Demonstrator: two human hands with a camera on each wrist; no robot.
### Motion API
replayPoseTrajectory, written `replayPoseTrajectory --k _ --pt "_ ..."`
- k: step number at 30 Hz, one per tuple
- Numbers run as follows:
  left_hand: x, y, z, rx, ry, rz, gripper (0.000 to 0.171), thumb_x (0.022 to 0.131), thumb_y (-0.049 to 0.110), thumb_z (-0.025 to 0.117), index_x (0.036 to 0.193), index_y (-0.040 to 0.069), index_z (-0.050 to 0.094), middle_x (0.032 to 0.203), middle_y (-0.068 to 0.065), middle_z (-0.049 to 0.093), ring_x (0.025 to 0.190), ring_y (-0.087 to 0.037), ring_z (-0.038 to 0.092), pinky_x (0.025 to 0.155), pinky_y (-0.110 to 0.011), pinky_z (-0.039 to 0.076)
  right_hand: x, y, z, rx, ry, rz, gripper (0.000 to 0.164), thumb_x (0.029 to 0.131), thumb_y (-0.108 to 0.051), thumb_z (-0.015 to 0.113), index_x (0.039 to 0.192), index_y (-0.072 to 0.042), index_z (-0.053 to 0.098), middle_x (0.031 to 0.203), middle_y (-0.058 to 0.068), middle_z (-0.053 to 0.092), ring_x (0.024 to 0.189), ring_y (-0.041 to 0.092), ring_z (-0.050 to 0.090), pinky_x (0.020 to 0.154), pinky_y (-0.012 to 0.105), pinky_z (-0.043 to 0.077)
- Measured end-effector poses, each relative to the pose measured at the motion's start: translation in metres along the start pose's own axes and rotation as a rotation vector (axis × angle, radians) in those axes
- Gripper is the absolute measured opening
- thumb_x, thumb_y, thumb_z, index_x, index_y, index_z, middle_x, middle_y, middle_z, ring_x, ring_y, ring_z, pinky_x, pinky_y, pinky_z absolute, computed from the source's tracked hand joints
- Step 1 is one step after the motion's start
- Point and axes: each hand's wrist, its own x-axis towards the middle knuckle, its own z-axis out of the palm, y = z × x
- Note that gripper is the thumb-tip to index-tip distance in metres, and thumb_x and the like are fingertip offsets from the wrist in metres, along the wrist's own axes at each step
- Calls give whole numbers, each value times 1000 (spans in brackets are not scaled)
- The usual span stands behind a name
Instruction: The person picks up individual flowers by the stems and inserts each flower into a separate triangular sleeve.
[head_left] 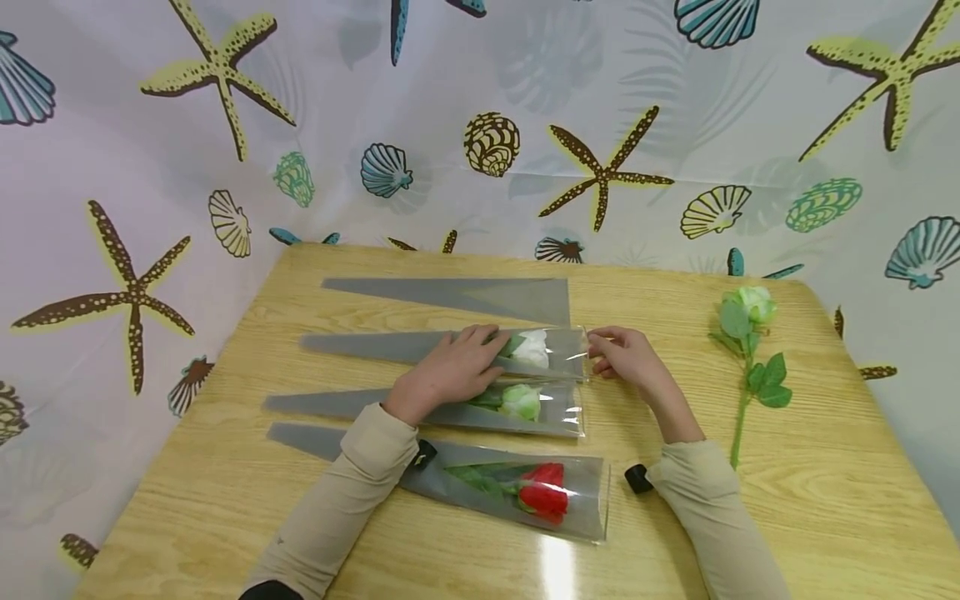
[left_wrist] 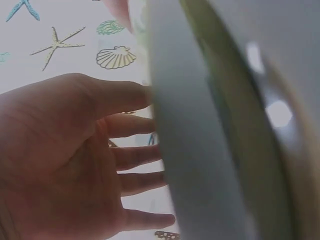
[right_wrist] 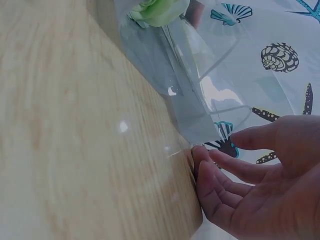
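A white rose (head_left: 532, 348) lies inside a clear-fronted, grey-backed flower sleeve (head_left: 360, 344). My left hand (head_left: 459, 367) rests on this sleeve just left of the bloom, its fingers extended. At the sleeve's wide right end is my right hand (head_left: 628, 358), fingertips touching or very near the film's edge. In the right wrist view, a gap shows between the thumb and forefinger of the right hand (right_wrist: 260, 175). Below lies a second sleeve with a pale green rose (head_left: 521, 402). Nearest me, a third sleeve holds a red rose (head_left: 544, 493), partly behind the left forearm.
A flat grey sleeve (head_left: 517, 293) without a flower lies at the back of the wooden table (head_left: 840, 500). On the right, a loose pale green rose (head_left: 756, 305) with a leafy stem lies unwrapped. A patterned cloth (head_left: 450, 75) hangs behind the table.
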Motion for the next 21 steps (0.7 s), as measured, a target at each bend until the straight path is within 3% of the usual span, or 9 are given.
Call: replayPoseTrajectory --k 7,12,16,21 --pt "0 -3 -3 -105 82 49 55 111 31 55 161 10 44 167 -14 42 157 -36 39 126 -63 30 2 10 -3 -12 -31 21 56 113 -27 47 153 12 44 126 29 70 73 4 67 69 22 58" --pt "6 -10 -22 -165 115 62 51 111 25 55 157 3 49 159 -17 53 149 -35 51 122 -51 42 7 10 -2 16 -37 9 57 112 -28 49 152 12 45 129 32 69 73 4 68 70 21 59" --pt "20 -16 -45 -124 95 76 51 110 24 56 155 0 50 156 -19 56 144 -35 56 120 -49 45 7 7 -7 43 -34 8 57 112 -27 49 152 13 44 127 31 70 73 4 69 69 21 59" --pt "44 -25 -61 -55 4 41 52 109 21 57 155 -1 48 157 -20 54 146 -36 54 121 -49 44 6 7 -13 98 -44 23 56 111 -25 49 152 14 43 114 20 74 70 4 70 69 22 60"
